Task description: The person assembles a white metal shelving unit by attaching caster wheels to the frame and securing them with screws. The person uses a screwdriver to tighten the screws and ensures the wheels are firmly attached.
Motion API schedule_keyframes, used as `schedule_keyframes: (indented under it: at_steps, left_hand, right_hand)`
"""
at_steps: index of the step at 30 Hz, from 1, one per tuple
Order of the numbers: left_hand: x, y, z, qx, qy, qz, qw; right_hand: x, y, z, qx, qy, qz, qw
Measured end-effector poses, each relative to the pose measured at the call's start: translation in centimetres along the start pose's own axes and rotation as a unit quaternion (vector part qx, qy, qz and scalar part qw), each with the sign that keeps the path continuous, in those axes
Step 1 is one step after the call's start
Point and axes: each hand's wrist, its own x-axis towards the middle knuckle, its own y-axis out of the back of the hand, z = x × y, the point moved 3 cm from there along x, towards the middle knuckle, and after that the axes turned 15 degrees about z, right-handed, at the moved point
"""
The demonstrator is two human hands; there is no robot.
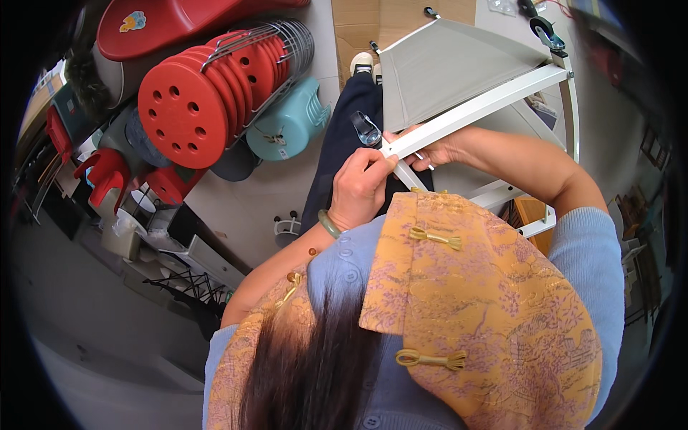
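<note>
A white metal frame (487, 102) with grey fabric (451, 68) stretched across it leans over my lap. My left hand (360, 180) is closed at the frame's near left corner, thumb and fingertips pressed to the bar's end. Under the same bar, my right hand (438, 148) curls round from the right; the bar hides part of its fingers. Small pale, shiny bits show beside those fingers, too small to name. A black caster wheel (366, 129) sits by this corner. At the frame's far right corner is another caster (547, 34).
Stacked red round stools (183, 118) lie sideways in a wire rack (290, 43) at left, beside a turquoise stool (287, 125). A red plastic seat (183, 21) lies behind them. Flat cardboard (401, 21) covers the floor ahead. Shelves and clutter line the far left.
</note>
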Motion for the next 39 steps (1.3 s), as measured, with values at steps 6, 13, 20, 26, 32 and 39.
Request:
schedule_keyframes:
  at_steps: [6, 13, 20, 26, 32, 39]
  left_hand:
    - [0.4, 0.3, 0.8, 0.010, 0.001, 0.009, 1.000]
    - [0.0, 0.0, 0.4, 0.061, 0.030, 0.037, 0.997]
    - [-0.4, -0.2, 1.0, 0.075, -0.075, 0.044, 0.993]
    - [-0.3, -0.4, 1.4, 0.069, -0.129, 0.038, 0.989]
    - [0.0, -0.1, 1.6, 0.064, -0.118, 0.033, 0.990]
    - [-0.2, -0.2, 1.1, 0.072, -0.105, 0.033, 0.991]
  right_hand:
    - [0.2, 0.3, 0.2, 0.009, 0.015, -0.018, 1.000]
    - [-0.2, 0.2, 0.1, -0.007, 0.027, -0.008, 1.000]
    - [-0.5, 0.0, 0.1, -0.002, 0.029, -0.001, 1.000]
    - [0.1, 0.4, 0.3, 0.005, 0.031, -0.002, 1.000]
    - [-0.2, 0.2, 0.2, 0.002, 0.031, -0.002, 1.000]
    - [-0.7, -0.1, 0.1, -0.013, 0.031, 0.006, 0.999]
